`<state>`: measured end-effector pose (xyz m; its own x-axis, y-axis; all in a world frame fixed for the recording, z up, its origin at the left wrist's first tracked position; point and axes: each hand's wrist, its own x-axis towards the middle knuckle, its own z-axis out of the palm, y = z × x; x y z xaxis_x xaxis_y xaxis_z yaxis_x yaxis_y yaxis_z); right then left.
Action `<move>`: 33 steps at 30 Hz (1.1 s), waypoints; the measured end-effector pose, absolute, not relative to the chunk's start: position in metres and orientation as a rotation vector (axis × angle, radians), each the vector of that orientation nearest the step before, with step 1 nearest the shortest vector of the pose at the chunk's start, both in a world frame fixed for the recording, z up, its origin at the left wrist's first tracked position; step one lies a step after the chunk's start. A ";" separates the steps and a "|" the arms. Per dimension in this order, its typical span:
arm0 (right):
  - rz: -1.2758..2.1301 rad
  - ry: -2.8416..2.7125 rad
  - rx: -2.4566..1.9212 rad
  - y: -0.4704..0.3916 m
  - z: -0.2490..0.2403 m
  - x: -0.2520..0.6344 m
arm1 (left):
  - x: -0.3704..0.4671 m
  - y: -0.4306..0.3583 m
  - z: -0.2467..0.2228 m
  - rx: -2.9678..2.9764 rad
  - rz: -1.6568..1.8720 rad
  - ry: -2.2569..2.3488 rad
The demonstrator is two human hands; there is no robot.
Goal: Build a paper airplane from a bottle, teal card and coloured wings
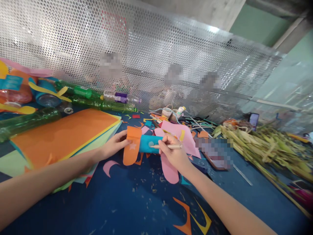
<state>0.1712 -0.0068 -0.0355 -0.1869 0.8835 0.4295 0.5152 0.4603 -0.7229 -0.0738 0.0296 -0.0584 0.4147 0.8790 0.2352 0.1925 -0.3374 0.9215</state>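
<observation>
A blue paper roll [145,143] lies across the middle of the table. Around its left end is an orange paper piece [131,156] with a pale star. A pink paper strip [170,171] hangs from the right part. My left hand [117,143] holds the orange end with its fingers. In my right hand [171,148] is a thin pale stick [174,147], pen-like, its tip at a light round spot [151,143] on the blue surface.
Colored paper sheets [68,137] are stacked at left, with plastic bottles [80,91] behind. Paper scraps [183,215] lie in front. A phone [216,155] and dried husks [259,150] are at right. A perforated metal panel [146,49] stands behind the table.
</observation>
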 end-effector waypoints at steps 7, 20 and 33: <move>0.581 -1.792 -1.193 -0.004 -0.035 0.174 | -0.074 0.030 -0.061 1.768 0.963 0.916; 0.603 -1.824 -1.155 -0.007 -0.036 0.170 | -0.073 0.029 -0.058 1.764 0.966 0.919; 0.683 -1.229 -0.977 0.013 -0.025 0.189 | -0.075 0.024 -0.058 1.811 0.980 0.748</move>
